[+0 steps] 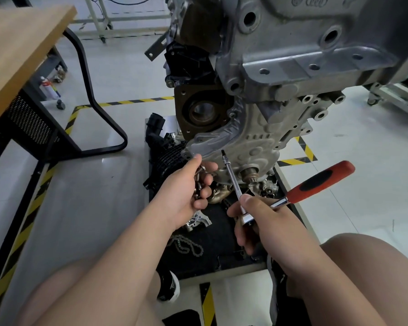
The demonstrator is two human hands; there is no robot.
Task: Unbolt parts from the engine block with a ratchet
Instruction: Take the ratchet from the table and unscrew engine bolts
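Observation:
The grey engine block (292,57) hangs above a dark mat, its ribbed lower cover (252,142) facing me. My left hand (186,191) is curled round several loose bolts (199,182), with the thumb up near the cover's lower left edge. My right hand (257,222) grips the ratchet (316,182) at its head; the red and black handle sticks out to the right. Its long extension bar (230,171) points up toward the cover, and the bit at its tip is free of the metal.
Removed parts, a black plastic housing (165,151) and a loose chain (186,245) lie on the mat under the engine. A wooden table (21,48) with a black frame stands at the left. Yellow-black tape marks the floor. My knees fill the foreground.

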